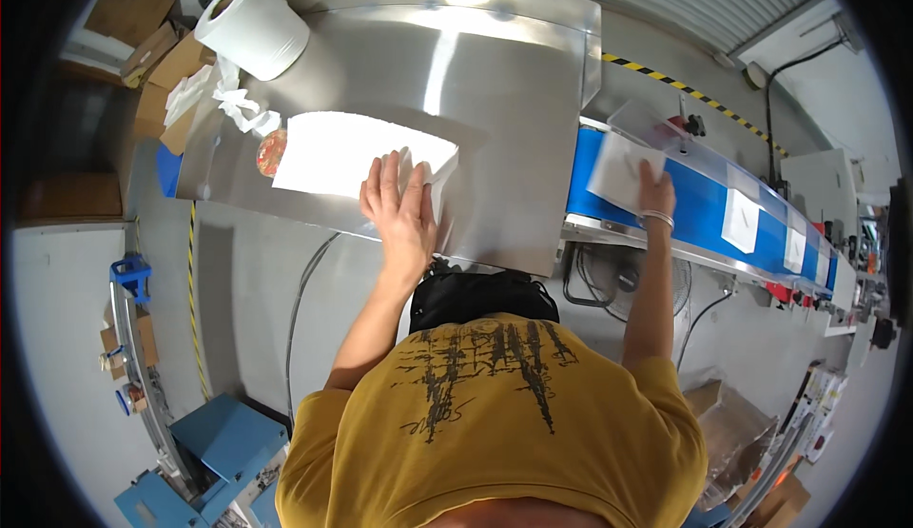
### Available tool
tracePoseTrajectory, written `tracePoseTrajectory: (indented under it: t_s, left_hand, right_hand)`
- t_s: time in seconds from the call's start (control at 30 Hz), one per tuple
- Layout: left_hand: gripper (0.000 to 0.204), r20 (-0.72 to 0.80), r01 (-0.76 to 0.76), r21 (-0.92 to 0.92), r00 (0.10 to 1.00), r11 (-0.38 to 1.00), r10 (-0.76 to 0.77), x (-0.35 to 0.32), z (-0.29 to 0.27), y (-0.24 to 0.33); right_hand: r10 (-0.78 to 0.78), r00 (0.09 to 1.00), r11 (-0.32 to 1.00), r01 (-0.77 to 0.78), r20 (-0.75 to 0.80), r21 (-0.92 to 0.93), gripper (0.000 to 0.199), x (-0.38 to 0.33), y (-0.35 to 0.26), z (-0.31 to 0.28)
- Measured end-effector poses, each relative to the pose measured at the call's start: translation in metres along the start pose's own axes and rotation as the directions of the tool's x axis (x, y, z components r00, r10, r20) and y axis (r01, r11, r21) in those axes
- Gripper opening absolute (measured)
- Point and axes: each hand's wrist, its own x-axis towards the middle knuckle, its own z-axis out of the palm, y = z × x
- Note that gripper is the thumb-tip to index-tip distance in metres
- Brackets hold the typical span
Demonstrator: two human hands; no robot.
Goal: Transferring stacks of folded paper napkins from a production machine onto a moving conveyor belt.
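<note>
My left hand (401, 212) lies flat, fingers spread, on the near right corner of a stack of white sheets (342, 152) on the steel table (504, 100). My right hand (654, 190) reaches out to the blue conveyor belt (699, 206) and rests on a single white sheet (618, 171) lying at the belt's near end. Whether the fingers pinch that sheet is unclear. Further white sheets (740, 221) ride down the belt to the right. A round reddish object (271, 153) peeks out at the left edge of the stack.
A large roll of white paper (255, 24) stands at the table's back left, with crumpled paper (238, 105) below it. Cardboard boxes (157, 52) are stacked left of the table. A blue machine (204, 452) stands on the floor at lower left. Cables (304, 290) hang under the table.
</note>
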Motion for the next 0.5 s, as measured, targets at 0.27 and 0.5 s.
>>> tracePoseTrajectory:
  t_s: [0.27,0.5]
  left_hand:
    - [0.026,0.068,0.012,-0.055,0.998,0.998,-0.008,0.0,-0.005,-0.001]
    - [0.034,0.08,0.0,-0.047,0.997,0.999,0.004,0.008,-0.011,-0.017]
  right_hand:
    - [-0.815,0.478,0.566,0.777,0.327,0.275,0.054,-0.097,-0.108,0.067]
    - [-0.659,0.522,0.742,0.328,0.542,0.585,0.039,-0.094,-0.105,0.129]
